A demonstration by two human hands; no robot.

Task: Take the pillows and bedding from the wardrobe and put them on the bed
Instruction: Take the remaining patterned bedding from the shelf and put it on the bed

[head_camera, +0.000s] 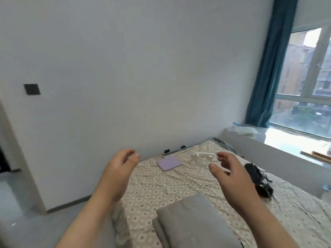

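Note:
A folded grey bedding stack (195, 222) lies on the bed (155, 188), which wears a beige patterned sheet. My left hand (118, 174) and my right hand (232, 178) hover above the bed on either side of the stack. Both hands are empty, palms facing each other, fingers spread. Neither hand touches the bedding. No wardrobe and no pillow appear in the view.
A lilac flat case (169, 163), a white power strip (205, 155) and a black strapped device (258, 179) lie on the bed's far half. A white wall runs behind, a window ledge (279, 140) and teal curtain (268, 68) on the right, grey floor (26, 221) on the left.

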